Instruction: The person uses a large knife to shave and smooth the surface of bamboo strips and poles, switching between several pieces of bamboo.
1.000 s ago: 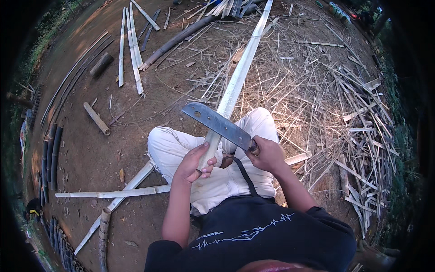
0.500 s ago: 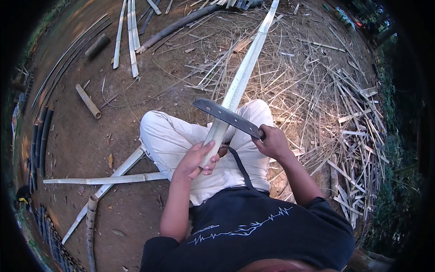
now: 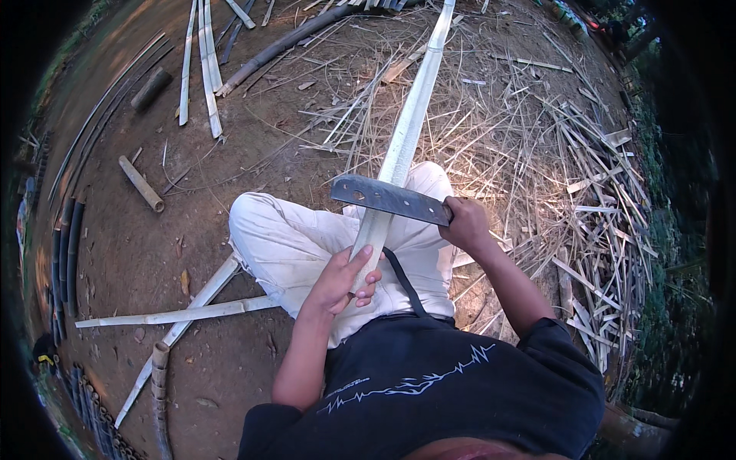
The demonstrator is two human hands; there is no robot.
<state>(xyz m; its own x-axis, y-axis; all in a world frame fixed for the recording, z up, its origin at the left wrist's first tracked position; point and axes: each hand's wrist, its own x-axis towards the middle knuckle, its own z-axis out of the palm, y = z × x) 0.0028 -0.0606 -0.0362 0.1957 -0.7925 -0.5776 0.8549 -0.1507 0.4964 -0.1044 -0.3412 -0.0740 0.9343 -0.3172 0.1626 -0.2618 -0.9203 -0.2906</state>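
Note:
A long pale bamboo strip runs from between my crossed legs away to the far edge. My left hand is closed round its near end, thumb on top. In my right hand is the handle of a machete with a broad dark blade and a few holes near its blunt tip. The blade lies crosswise over the strip, just beyond my left hand, and appears to touch its upper face. My fingers hide most of the machete's handle.
Thin shavings litter the ground ahead, and split offcuts pile up at the right. Two crossed bamboo strips lie left of my knee, by an upright-looking bamboo pole. Short bamboo pieces and dark poles lie farther left.
The machete blade has turned to lie more level across the strip, and my right hand has shifted slightly right. My left hand keeps its hold. The whole view has shifted a little.

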